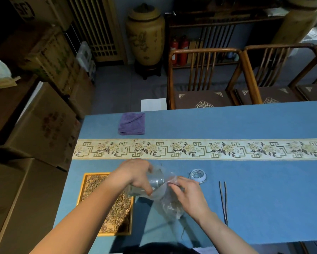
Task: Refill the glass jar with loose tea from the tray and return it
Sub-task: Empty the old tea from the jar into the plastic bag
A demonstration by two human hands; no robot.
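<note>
My left hand [135, 174] grips the clear glass jar [155, 181], which is tipped on its side above the blue tablecloth. A clear plastic bag [167, 200] hangs at the jar's mouth, and my right hand [188, 195] holds that bag. The bag droops toward the table with a little tea inside. The gold-framed tray [87, 180] of loose tea lies at the front left, partly under my left forearm. The jar's glass lid [198, 175] rests on the cloth just right of my hands.
Long tweezers [223, 200] lie to the right of my right hand. A folded purple cloth [132, 123] sits at the far left of the table [245, 125]. Wooden chairs [201, 77] stand behind it, cardboard boxes [42, 125] to the left.
</note>
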